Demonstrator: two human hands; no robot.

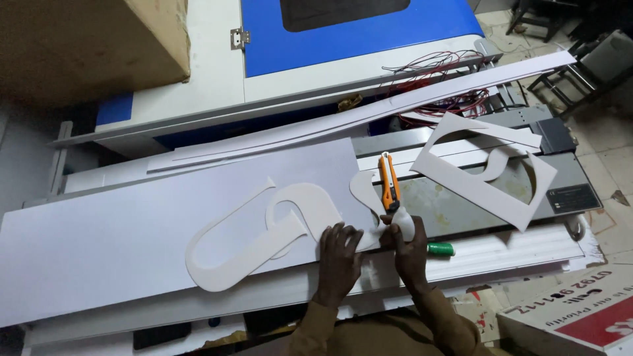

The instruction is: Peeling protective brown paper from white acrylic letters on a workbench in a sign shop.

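1. Curved white cutout, an S-like foam-board piece, lies at the right end of the big white sheet, partly over the grey metal bed beyond the sheet's edge.
2. I see my right hand wrapped around the lower end of an orange box cutter, fingers pressed together on the handle; the cutter points away from me and lies over the cutout's right side.
3. My left hand rests flat with fingers spread, pressing on the sheet just left of the cutout, fingertips at its lower curve. It pinches nothing.
4. Left of my left hand sit two more white shapes: a rounded arch-like piece and a long hook-shaped piece, overlapping each other on the sheet.
5. A green cylinder, small, lies just right of my right hand on the white ledge.
6. Farther right, a white board with an S-shaped hole lies tilted on the metal bed, well apart from my hands.
7. Long white strips run diagonally behind, across a blue and white machine, with a tangle of red wires beside them.
8. A brown cardboard box fills the upper left corner, and a red and white sign lies at lower right.
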